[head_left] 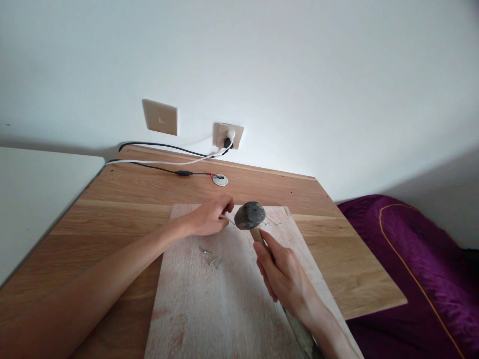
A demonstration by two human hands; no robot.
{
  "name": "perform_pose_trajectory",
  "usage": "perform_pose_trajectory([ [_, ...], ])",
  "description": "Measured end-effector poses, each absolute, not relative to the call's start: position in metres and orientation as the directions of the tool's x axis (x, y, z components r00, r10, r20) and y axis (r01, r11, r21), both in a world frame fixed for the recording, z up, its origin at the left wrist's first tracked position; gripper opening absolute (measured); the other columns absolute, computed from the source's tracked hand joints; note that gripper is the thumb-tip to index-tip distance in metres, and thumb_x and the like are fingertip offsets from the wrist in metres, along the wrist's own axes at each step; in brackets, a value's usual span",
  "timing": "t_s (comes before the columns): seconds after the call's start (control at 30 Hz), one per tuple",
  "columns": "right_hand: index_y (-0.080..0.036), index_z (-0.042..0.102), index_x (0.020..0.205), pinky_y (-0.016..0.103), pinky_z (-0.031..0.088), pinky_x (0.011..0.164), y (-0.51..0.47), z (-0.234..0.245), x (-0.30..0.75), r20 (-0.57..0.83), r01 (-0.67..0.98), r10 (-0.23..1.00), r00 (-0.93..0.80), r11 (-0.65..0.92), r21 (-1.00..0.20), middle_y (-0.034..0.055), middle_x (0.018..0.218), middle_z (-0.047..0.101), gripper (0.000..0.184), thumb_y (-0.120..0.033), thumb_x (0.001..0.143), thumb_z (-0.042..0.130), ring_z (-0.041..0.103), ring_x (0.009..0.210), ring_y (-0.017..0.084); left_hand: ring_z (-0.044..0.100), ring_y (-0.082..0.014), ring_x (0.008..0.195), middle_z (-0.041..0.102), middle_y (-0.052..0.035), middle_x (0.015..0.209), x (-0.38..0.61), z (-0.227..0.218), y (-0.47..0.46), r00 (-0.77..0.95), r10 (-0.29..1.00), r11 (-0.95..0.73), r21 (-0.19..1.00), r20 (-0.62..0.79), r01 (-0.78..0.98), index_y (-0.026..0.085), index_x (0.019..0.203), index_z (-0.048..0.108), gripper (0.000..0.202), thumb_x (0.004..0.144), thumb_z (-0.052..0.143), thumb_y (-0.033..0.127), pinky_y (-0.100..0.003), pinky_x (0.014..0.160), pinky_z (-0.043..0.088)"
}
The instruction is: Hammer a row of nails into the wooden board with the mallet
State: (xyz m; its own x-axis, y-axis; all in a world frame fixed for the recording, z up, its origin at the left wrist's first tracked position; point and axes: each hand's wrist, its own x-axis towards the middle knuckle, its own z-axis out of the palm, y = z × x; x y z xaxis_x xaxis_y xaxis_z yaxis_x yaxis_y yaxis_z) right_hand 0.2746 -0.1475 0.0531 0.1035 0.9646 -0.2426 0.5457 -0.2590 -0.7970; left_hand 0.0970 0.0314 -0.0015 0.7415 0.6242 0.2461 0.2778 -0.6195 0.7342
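My right hand (284,269) is wrapped around the wooden handle of a hammer (250,215), whose thick dark grey head is raised at the far part of a board. My left hand (211,215) is closed in a pinch by the board's far edge, a thin nail (229,219) showing at its fingertips, left of the hammer head. The pale, worn wooden board (194,299) lies under both hands. On it, below my left hand, rest several loose nails (212,260). Right of the hammer head, a couple more nails (277,224) are at the board's far end; whether they are driven in, I cannot tell.
The board lies on a wooden desk (355,269) against a white wall. Black and white cables (160,162) run along the back to a wall socket (229,135), near a round cable grommet (220,180). A white surface (41,199) adjoins at left, purple fabric (419,259) at right.
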Motion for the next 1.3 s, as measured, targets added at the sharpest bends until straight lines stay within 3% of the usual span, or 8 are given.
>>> perform_pose_trajectory([
  [0.27, -0.020, 0.062, 0.128, 0.020, 0.032, 0.037, -0.148, 0.045, 0.275, -0.181, 0.616, 0.981, 0.077, -0.189, -0.765, -0.0091, 0.058, 0.051, 0.039, -0.048, 0.113, 0.039, 0.046, 0.036, 0.009, 0.052, -0.0184, 0.076, 0.056, 0.0010, 0.083, 0.097, -0.002, 0.031, 0.727, 0.631, -0.625, 0.732, 0.269, 0.272, 0.023, 0.083, 0.046, 0.026, 0.067, 0.049, 0.003, -0.032, 0.071, 0.039],
  [0.47, -0.018, 0.059, 0.128, 0.018, 0.029, 0.035, -0.170, 0.048, 0.283, -0.225, 0.494, 0.958, 0.176, -0.284, -0.822, -0.0118, 0.051, 0.047, 0.050, -0.061, 0.110, 0.040, 0.040, 0.034, 0.008, 0.054, -0.0179, 0.075, 0.057, 0.0007, 0.080, 0.099, -0.003, 0.032, 0.741, 0.615, -0.631, 0.733, 0.271, 0.255, 0.022, 0.082, 0.051, 0.019, 0.071, 0.053, 0.006, -0.031, 0.071, 0.040],
  [0.6, -0.017, 0.057, 0.134, 0.019, 0.027, 0.034, -0.189, 0.044, 0.288, -0.310, 0.478, 0.921, 0.234, -0.387, -0.789, -0.0135, 0.048, 0.042, 0.058, -0.066, 0.108, 0.038, 0.036, 0.032, 0.009, 0.057, -0.0174, 0.075, 0.061, -0.0003, 0.084, 0.094, 0.011, 0.034, 0.791, 0.584, -0.612, 0.737, 0.179, 0.285, 0.020, 0.085, 0.057, 0.017, 0.073, 0.055, 0.008, -0.030, 0.070, 0.041],
  [0.73, -0.018, 0.059, 0.137, 0.022, 0.027, 0.035, -0.198, 0.029, 0.291, -0.307, 0.502, 0.916, 0.259, -0.399, -0.767, -0.0108, 0.051, 0.045, 0.063, -0.069, 0.107, 0.038, 0.038, 0.035, 0.011, 0.060, -0.0178, 0.080, 0.064, 0.0000, 0.091, 0.075, 0.041, 0.030, 0.925, 0.380, -0.696, 0.656, -0.010, 0.293, 0.021, 0.088, 0.064, 0.016, 0.074, 0.069, 0.014, -0.029, 0.071, 0.040],
  [0.9, -0.019, 0.062, 0.134, 0.026, 0.030, 0.038, -0.201, 0.018, 0.293, -0.276, 0.525, 0.913, 0.301, -0.401, -0.751, -0.0089, 0.048, 0.047, 0.066, -0.074, 0.106, 0.038, 0.041, 0.035, 0.014, 0.057, -0.0166, 0.074, 0.061, 0.0044, 0.083, 0.057, 0.059, 0.020, 0.932, 0.348, -0.731, 0.593, -0.101, 0.337, 0.024, 0.080, 0.069, 0.025, 0.065, 0.090, 0.024, -0.029, 0.065, 0.035],
  [1.07, -0.018, 0.061, 0.133, 0.026, 0.028, 0.039, -0.202, 0.016, 0.294, -0.279, 0.519, 0.915, 0.290, -0.396, -0.758, -0.0092, 0.047, 0.046, 0.066, -0.073, 0.107, 0.037, 0.039, 0.036, 0.014, 0.051, -0.0155, 0.067, 0.058, 0.0040, 0.076, 0.063, 0.049, 0.015, 0.932, 0.324, -0.764, 0.536, -0.162, 0.359, 0.023, 0.066, 0.068, 0.024, 0.060, 0.088, 0.011, -0.031, 0.060, 0.030],
  [1.3, -0.019, 0.062, 0.138, 0.027, 0.031, 0.040, -0.203, 0.010, 0.298, -0.281, 0.523, 0.917, 0.284, -0.394, -0.756, -0.0079, 0.048, 0.049, 0.067, -0.073, 0.107, 0.038, 0.042, 0.036, 0.015, 0.057, -0.0139, 0.066, 0.064, 0.0040, 0.075, 0.064, 0.049, 0.019, 0.934, 0.332, -0.696, 0.635, -0.130, 0.336, 0.022, 0.062, 0.068, 0.019, 0.065, 0.076, 0.005, -0.029, 0.062, 0.036],
])
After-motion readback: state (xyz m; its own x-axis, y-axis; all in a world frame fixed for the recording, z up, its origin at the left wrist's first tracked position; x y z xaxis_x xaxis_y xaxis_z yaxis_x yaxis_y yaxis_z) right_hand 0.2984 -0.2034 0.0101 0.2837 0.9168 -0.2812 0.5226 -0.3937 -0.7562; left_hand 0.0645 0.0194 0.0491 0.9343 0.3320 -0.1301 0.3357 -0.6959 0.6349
